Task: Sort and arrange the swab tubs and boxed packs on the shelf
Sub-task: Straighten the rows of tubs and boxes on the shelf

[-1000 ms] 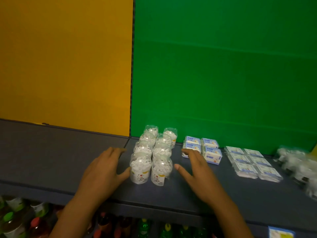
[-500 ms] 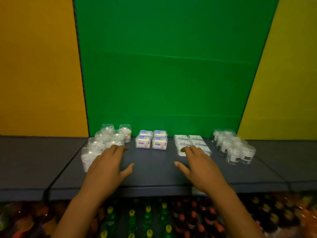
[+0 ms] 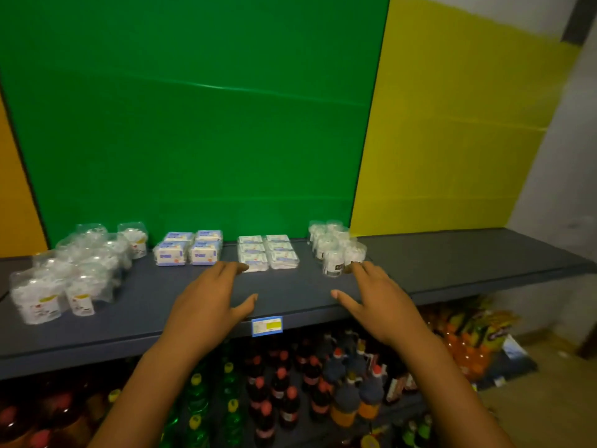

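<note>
While both hands hover palm-down and spread, gripping nothing, four groups of goods sit along the dark shelf [image 3: 452,263]. Taking the blue price tag [image 3: 267,326] on the shelf's front lip as landmark: the flat boxed packs [image 3: 268,252] lie just behind it in two columns running front to back. Left of these stand the blue-labelled boxed packs [image 3: 189,247], two by two. Far left of the tag, upright swab tubs [image 3: 74,270] form a row running back toward the green panel. Behind and right of the tag stands a smaller tub cluster [image 3: 336,250]. The left hand [image 3: 210,305] reaches toward the flat packs; the right hand [image 3: 378,299] has its fingertips at the small cluster's front tub.
</note>
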